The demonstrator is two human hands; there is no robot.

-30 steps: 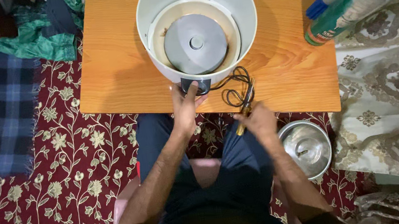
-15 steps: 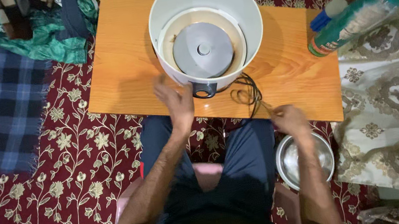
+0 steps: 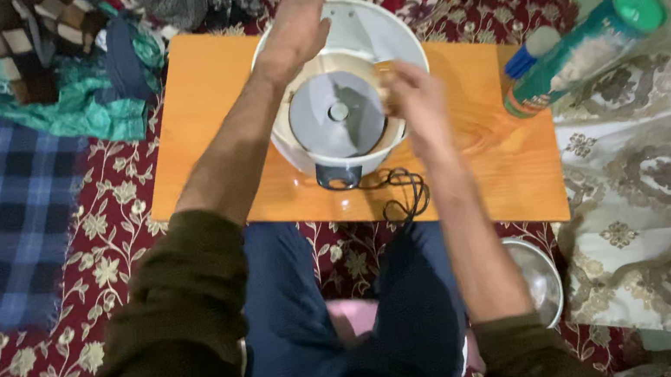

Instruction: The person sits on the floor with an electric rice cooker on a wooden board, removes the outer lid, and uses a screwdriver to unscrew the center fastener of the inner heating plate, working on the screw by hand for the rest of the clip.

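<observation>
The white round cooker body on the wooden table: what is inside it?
Inside the white round cooker body lies a grey metal disc with a small centre knob, ringed by a cream inner wall. The right hand covers its right edge, so that part is hidden.

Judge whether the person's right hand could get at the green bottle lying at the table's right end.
Probably yes: the right hand is at the cooker rim, and bare table lies between it and the green bottle.
</observation>
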